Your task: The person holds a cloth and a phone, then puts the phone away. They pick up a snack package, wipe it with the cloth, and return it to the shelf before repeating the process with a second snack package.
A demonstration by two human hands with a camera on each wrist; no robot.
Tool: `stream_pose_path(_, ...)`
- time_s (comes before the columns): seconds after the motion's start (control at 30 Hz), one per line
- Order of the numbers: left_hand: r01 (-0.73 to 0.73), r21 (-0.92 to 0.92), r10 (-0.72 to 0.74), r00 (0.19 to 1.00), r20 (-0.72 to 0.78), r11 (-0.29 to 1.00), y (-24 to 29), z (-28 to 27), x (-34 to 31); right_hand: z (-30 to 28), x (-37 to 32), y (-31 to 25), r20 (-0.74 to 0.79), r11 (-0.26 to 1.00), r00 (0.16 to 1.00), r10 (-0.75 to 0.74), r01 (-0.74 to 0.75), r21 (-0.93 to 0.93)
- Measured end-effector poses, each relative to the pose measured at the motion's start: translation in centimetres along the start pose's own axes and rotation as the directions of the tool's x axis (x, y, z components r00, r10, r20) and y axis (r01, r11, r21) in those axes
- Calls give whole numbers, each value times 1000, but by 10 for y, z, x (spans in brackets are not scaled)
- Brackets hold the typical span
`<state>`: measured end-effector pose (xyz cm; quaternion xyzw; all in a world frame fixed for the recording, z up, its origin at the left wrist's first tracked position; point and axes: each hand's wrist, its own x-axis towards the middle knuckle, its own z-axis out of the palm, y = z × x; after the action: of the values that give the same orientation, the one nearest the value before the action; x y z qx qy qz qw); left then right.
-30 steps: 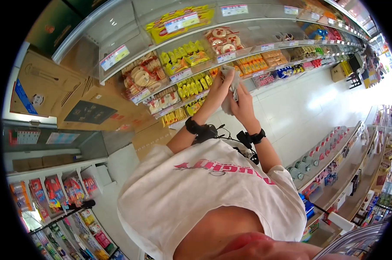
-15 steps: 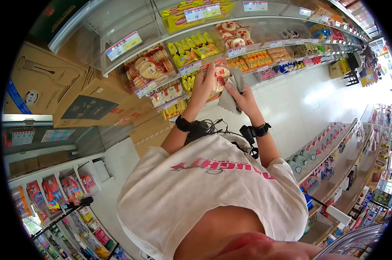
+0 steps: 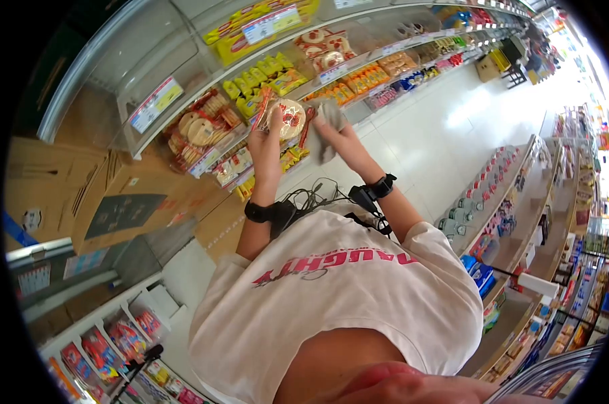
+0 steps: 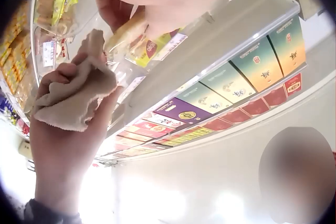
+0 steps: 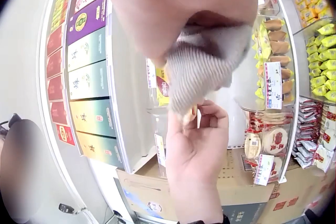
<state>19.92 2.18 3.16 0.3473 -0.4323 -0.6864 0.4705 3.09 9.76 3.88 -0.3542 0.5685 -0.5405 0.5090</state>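
My left hand (image 3: 267,147) holds a clear packet of round rice crackers (image 3: 292,121) with red print, in front of the snack shelves. In the right wrist view, that hand (image 5: 195,153) has the thumb and fingers bent around the packet's edge. My right hand (image 3: 345,143) grips a crumpled grey cloth (image 3: 330,116) beside the packet's right edge. The cloth (image 4: 79,95) bunches out between the fingers in the left wrist view. In the right wrist view, the cloth (image 5: 202,69) overlaps the packet and hides part of it.
Behind the hands, shelf bins hold yellow snack packs (image 3: 251,87), another bin of round crackers (image 3: 198,129) and orange packs (image 3: 368,81). Cardboard boxes (image 3: 116,202) stand at the left. Tiled floor (image 3: 412,141) lies to the right, with a shelf of jars (image 3: 460,214) beyond.
First the hands were together at the cloth; then the cracker packet showed in the left hand. Now packet and cloth are farther left in view and more apart, and the head view has turned.
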Motion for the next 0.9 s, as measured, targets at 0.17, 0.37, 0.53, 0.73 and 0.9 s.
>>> stream_pose_path(0.17, -14, 65, 8, 995, 95, 998, -4, 24, 5, -7, 11, 11, 60, 990, 989, -133, 130, 50)
stream_pose_path(0.37, 35, -38, -34, 999, 18, 999, -8, 40, 31, -56, 37, 17, -92, 998, 995, -27, 32, 58)
stream_pose_path(0.53, 159, 395, -318, 870, 377, 905, -16, 68, 62, -101, 79, 19, -51, 989, 994, -97, 102, 109)
stream_pose_path(0.73, 119, 383, -311, 814, 491, 916, -54, 117, 106, -142, 133, 25, -67, 962, 960, -271, 268, -53)
stream_pose_path(0.9, 123, 330, -252, 888, 385, 936, -69, 145, 138, -187, 168, 17, -129, 940, 991, 25, 21, 342)
